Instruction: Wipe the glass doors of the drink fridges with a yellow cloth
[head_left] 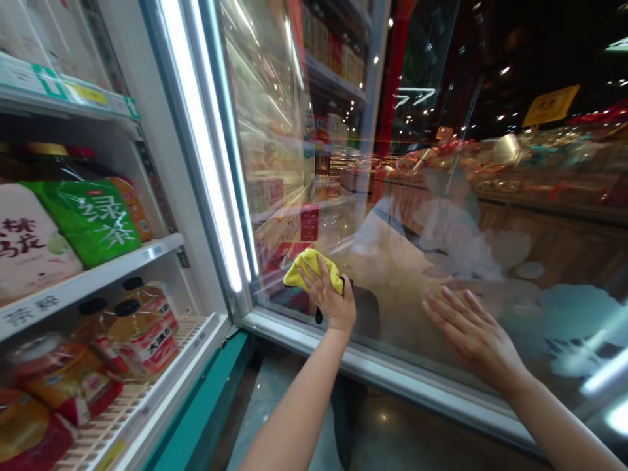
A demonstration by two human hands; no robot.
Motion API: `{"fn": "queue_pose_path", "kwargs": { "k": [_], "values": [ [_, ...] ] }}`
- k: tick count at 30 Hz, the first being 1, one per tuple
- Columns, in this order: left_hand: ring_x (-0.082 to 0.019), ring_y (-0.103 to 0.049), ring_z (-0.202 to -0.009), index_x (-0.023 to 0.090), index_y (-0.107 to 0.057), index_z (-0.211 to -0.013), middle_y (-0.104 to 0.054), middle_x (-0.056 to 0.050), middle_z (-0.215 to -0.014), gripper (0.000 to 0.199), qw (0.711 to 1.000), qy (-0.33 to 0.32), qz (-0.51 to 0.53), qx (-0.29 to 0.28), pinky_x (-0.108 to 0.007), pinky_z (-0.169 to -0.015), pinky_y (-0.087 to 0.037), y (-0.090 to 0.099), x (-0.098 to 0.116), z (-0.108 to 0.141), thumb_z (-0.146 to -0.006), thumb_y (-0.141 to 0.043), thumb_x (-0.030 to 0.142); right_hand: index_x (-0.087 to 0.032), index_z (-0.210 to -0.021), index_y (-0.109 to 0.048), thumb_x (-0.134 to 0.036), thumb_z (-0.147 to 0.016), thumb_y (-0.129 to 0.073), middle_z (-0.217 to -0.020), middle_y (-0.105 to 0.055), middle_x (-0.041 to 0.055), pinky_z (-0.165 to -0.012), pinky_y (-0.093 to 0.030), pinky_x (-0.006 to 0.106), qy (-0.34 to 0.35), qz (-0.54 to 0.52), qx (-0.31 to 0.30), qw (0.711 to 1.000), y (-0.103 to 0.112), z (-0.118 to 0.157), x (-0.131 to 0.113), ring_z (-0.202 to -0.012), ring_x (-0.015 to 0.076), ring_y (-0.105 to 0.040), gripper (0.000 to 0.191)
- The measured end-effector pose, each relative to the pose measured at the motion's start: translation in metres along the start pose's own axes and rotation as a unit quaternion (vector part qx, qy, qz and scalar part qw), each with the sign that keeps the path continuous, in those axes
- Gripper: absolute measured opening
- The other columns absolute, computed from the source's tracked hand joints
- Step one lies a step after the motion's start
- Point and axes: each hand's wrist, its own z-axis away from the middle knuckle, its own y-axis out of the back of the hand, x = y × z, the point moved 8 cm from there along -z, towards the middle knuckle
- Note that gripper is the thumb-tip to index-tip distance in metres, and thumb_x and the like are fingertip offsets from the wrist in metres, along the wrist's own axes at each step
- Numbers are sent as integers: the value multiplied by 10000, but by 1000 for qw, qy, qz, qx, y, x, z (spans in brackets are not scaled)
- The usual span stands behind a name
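My left hand [333, 304] holds a yellow cloth [307, 269] against the lower left part of a glass door [392, 261]. The cloth has a dark edging, and a small black loop hangs below it. Part of it is hidden under my fingers. Farther right, my right hand [471, 333] lies with its fingers stretched out at the lower part of the glass, holding nothing. Reflections of shelves and lights show in the pane.
On the left stands an open refrigerated case with shelves [161, 248]. It holds a green drink pack [93, 219] and several dark-capped bottles [142, 333]. A bright light strip [201, 144] runs up the case's side. The door's metal bottom frame [383, 373] crosses above the tiled floor.
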Motion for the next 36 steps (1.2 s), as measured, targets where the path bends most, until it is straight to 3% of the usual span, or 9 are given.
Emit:
{"fn": "queue_pose_path", "kwargs": {
  "k": [3,6,10,14,17,21,24,29,36],
  "values": [
    [-361,-232,-1599,313,-493,-1556,-425,-73,-1660,636,975,-185,-6,-123,-611,-1300,-140,-23,34,32,-942,-620,424,-219,-1623,-345,-43,-954,-475,-1491,-614,77,-1316,-220,478,-17,-3,-9,1000,2,2,-1,-1462,221,-491,703],
    [-294,-417,-1523,466,-652,-1373,-647,15,-1474,497,907,-363,-6,-211,-559,-1319,-70,-36,24,76,-889,-710,368,-202,-1629,-330,-41,-953,-466,-1506,-601,77,-1320,-207,477,-19,-1,-15,1000,4,7,-1,-1474,222,-476,708],
    [-321,-333,-1566,402,-663,-1386,-587,-27,-1540,519,943,-292,-18,-160,-560,-1315,-84,-31,17,55,-872,-709,348,-185,-1600,-393,-53,-946,-489,-1534,-573,86,-1311,-239,499,-37,16,-20,999,7,15,8,-1497,245,-444,674],
    [-351,-126,-1624,316,-481,-1564,-343,-60,-1702,640,987,-138,5,-82,-604,-1295,-147,-19,66,26,-940,-608,380,-139,-1513,-511,-52,-947,-501,-1531,-576,104,-1310,-230,522,-42,38,-28,998,10,20,15,-1494,263,-452,573],
    [-334,-191,-1613,385,-493,-1545,-434,-30,-1653,671,951,-271,50,-142,-605,-1307,-73,-27,99,51,-899,-662,318,-120,-1454,-572,-51,-952,-497,-1530,-576,110,-1313,-218,511,-32,48,-35,998,10,25,15,-1475,259,-480,512],
    [-183,-444,-1505,510,-574,-1430,-646,59,-1469,616,849,-474,60,-225,-477,-1330,-32,-39,80,100,-922,-609,163,-145,-1448,-591,-33,-944,-470,-1539,-568,90,-1308,-232,496,-28,45,-48,997,7,37,16,-1459,244,-501,530],
    [-184,-424,-1517,497,-559,-1449,-624,62,-1494,595,853,-471,41,-222,-480,-1322,51,-40,79,94,-942,-604,190,-167,-1462,-585,-22,-929,-481,-1528,-578,95,-1295,-258,514,-35,42,-46,997,8,44,19,-1466,245,-492,562],
    [-340,-210,-1607,376,-407,-1595,-447,-51,-1642,757,913,-366,56,-173,-609,-1292,95,-33,129,75,-897,-700,386,-195,-1425,-618,-44,-952,-515,-1494,-614,70,-1293,-265,524,-34,54,-40,997,13,49,23,-1447,235,-517,508],
    [-134,-539,-1425,529,-533,-1453,-688,75,-1409,643,825,-501,135,-224,-431,-1327,3,-45,100,114,-971,-512,104,-215,-1430,-615,-65,-983,-477,-1514,-594,50,-1303,-252,490,-36,57,-66,995,20,73,35,-1464,216,-495,492]
  ]
}}
